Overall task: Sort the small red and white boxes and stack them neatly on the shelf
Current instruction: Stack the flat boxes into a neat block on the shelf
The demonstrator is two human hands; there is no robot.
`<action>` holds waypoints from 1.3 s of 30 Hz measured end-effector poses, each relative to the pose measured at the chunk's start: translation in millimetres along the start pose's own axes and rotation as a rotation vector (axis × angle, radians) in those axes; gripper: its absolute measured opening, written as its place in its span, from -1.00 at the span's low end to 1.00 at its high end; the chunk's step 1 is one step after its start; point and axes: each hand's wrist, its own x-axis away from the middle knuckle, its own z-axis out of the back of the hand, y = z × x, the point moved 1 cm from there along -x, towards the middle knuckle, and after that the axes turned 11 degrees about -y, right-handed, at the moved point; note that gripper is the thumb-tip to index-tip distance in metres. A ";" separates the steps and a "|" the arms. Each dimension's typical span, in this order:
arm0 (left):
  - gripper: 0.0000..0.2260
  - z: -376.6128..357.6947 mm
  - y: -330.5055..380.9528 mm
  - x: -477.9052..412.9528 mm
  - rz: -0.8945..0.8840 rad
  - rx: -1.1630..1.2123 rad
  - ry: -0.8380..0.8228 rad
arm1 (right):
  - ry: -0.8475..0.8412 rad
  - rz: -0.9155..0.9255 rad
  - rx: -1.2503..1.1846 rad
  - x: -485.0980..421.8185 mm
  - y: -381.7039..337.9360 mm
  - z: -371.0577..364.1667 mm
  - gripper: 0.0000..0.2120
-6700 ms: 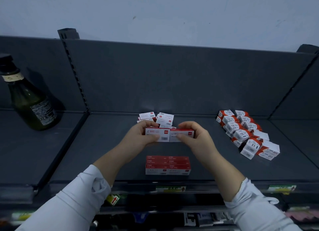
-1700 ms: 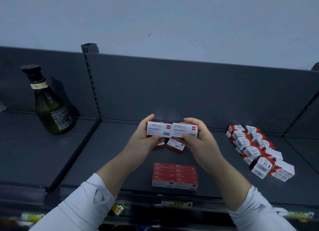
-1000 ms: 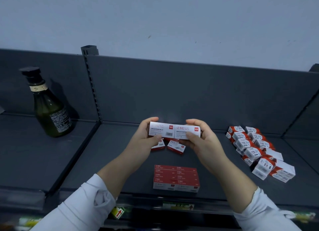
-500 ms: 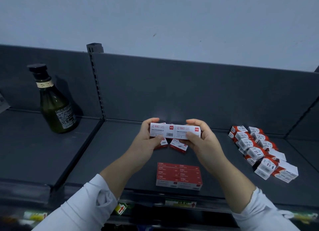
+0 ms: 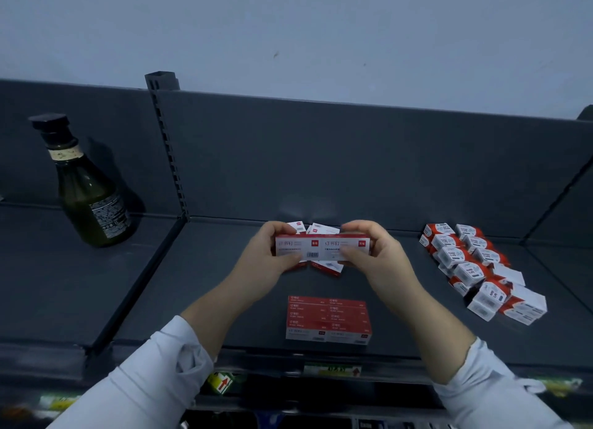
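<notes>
Now the left hand (image 5: 266,262) and right hand (image 5: 375,258) pinch two small red and white cardboard boxes (image 5: 322,247) side by side. Both are above the neat red stack (image 5: 329,321) on the dark grey metal shelf (image 5: 199,284).

I hold two red and white boxes (image 5: 322,247) end to end, level, white barcode faces toward me, above the dark shelf (image 5: 224,284). At 6 o'clock from them sits a neat red stack (image 5: 329,321), two columns wide. Loose boxes (image 5: 322,229) lie at 12 o'clock. At 3 o'clock lies a jumbled double row (image 5: 475,265).
</notes>
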 end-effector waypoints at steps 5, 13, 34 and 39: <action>-0.79 -8.1 -15.2 -11.3 0.050 -0.203 -0.075 | -0.027 -0.029 0.299 0.4 17.5 12.2 -0.76; -0.85 -22.7 -55.4 -30.6 0.196 -0.290 -0.136 | -0.031 -0.193 0.408 -4.7 68.6 12.7 -0.87; -0.05 -24.2 -86.5 -10.1 0.283 -0.659 -0.527 | -0.530 -0.231 0.631 22.1 98.6 16.8 0.10; -0.16 -29.3 -87.5 -6.6 0.199 -0.717 -0.446 | -0.496 -0.185 0.681 23.5 103.2 14.7 0.04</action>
